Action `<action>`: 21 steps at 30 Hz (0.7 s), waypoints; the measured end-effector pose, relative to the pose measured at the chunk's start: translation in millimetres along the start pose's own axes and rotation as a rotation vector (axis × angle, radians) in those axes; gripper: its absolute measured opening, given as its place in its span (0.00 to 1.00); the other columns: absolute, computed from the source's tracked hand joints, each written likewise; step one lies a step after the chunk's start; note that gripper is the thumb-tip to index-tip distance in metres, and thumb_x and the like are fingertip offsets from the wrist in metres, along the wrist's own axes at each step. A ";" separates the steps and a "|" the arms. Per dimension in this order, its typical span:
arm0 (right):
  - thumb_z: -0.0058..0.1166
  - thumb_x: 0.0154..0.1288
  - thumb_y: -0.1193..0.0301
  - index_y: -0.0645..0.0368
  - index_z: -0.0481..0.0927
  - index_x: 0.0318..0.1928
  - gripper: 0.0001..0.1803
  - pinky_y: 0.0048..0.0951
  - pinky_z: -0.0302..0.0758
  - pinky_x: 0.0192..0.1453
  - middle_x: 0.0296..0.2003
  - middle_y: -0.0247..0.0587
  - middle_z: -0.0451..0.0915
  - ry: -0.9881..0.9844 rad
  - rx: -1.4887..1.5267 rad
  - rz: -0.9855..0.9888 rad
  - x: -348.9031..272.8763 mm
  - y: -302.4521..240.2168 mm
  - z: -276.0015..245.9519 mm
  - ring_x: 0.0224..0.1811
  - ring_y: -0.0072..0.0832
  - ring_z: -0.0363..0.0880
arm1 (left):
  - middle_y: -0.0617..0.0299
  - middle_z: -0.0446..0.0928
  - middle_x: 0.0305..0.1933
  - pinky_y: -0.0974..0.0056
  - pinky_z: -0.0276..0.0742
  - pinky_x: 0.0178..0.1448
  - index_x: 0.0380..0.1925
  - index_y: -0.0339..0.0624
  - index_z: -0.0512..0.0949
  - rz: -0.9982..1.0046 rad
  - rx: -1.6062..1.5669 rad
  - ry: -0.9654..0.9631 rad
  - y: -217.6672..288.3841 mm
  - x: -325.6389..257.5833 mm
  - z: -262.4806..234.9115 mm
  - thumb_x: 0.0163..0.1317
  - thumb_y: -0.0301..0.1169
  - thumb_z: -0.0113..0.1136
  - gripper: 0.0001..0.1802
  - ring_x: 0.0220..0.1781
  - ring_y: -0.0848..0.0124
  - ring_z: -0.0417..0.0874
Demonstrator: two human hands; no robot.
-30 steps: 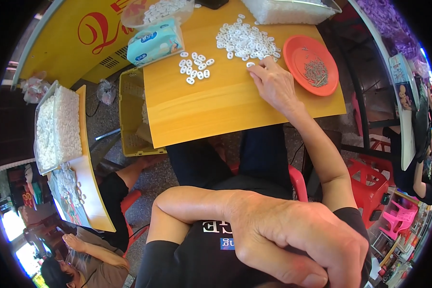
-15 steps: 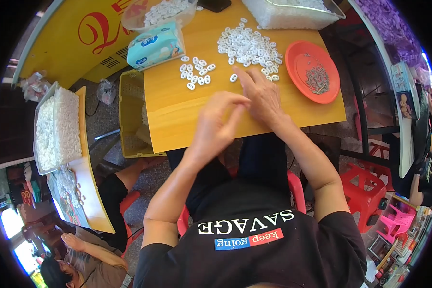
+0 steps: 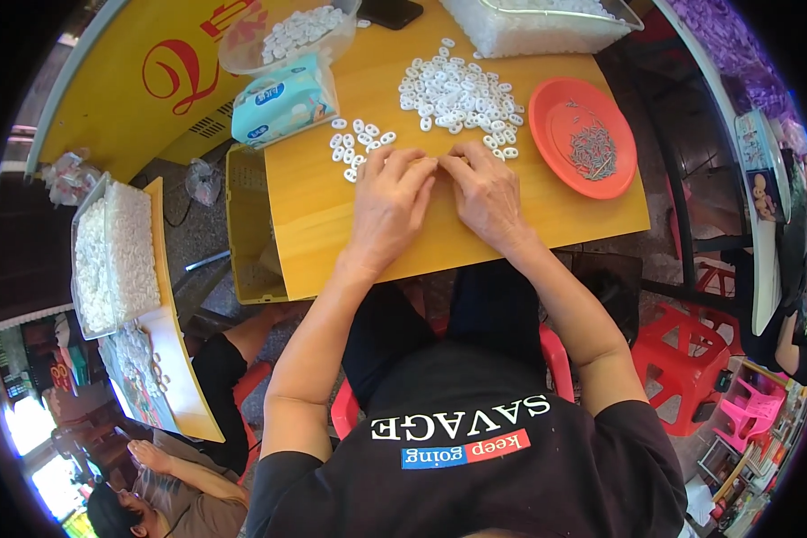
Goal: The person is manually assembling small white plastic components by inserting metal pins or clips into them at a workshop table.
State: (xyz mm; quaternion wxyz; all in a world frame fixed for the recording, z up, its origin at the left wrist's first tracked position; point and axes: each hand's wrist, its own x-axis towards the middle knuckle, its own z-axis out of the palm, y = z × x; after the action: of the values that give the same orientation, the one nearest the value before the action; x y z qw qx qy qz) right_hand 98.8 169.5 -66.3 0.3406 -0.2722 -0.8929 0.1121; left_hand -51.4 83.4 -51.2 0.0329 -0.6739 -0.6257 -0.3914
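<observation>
My left hand (image 3: 390, 199) and my right hand (image 3: 489, 193) come together over the wooden table, fingertips nearly meeting. Both have their thumbs and fingers pinched, and whatever sits between them is too small to make out. Just beyond my left fingers lies a small group of white oval plastic pieces with two holes (image 3: 350, 147), partly covered by that hand. A bigger heap of the same white pieces (image 3: 457, 90) spreads beyond my right hand. To the right stands a red plastic plate (image 3: 544, 134) holding small grey metal pins (image 3: 594, 151).
A blue tissue pack (image 3: 282, 100) and a clear bowl of white pieces (image 3: 300, 36) stand at the far left, with a dark phone (image 3: 393, 11) beside them. A clear bin (image 3: 547, 31) sits at the back right. At left, another person (image 3: 175, 475) works by a side table (image 3: 184, 377).
My left hand has moved up beside the small group of pieces, its fingers now curled. My right hand has drawn slightly back from the heap, and the fingertips of both have come close together.
</observation>
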 end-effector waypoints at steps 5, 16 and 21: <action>0.55 0.53 0.78 0.58 0.81 0.37 0.09 0.36 0.77 0.40 0.36 0.39 0.77 0.001 0.017 0.019 0.7 0.4 0.2 0.38 0.38 0.79 | 0.57 0.77 0.48 0.52 0.66 0.58 0.40 0.40 0.81 -0.087 0.178 -0.016 -0.1 9.9 0.8 0.54 0.27 0.66 0.12 0.55 0.55 0.72; 0.56 0.53 0.77 0.58 0.81 0.35 0.07 0.36 0.77 0.38 0.35 0.39 0.76 0.008 0.026 0.010 0.6 2.1 1.3 0.37 0.37 0.79 | 0.59 0.77 0.48 0.52 0.63 0.57 0.43 0.43 0.81 -0.008 0.292 -0.092 -17.7 22.8 3.4 0.57 0.29 0.64 0.13 0.56 0.56 0.71; 0.55 0.53 0.77 0.59 0.81 0.35 0.07 0.35 0.77 0.39 0.35 0.40 0.76 0.003 0.010 -0.019 1.7 3.5 1.8 0.37 0.37 0.79 | 0.60 0.77 0.47 0.54 0.64 0.56 0.41 0.44 0.81 -0.114 0.259 -0.149 -22.7 26.8 -5.6 0.57 0.28 0.64 0.11 0.55 0.57 0.72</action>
State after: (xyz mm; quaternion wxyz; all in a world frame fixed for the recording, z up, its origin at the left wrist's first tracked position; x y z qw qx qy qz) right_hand 98.0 173.4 -68.1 0.3446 -0.2621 -0.8943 0.1131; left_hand -76.2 107.2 -42.2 0.0509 -0.6547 -0.7088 -0.2577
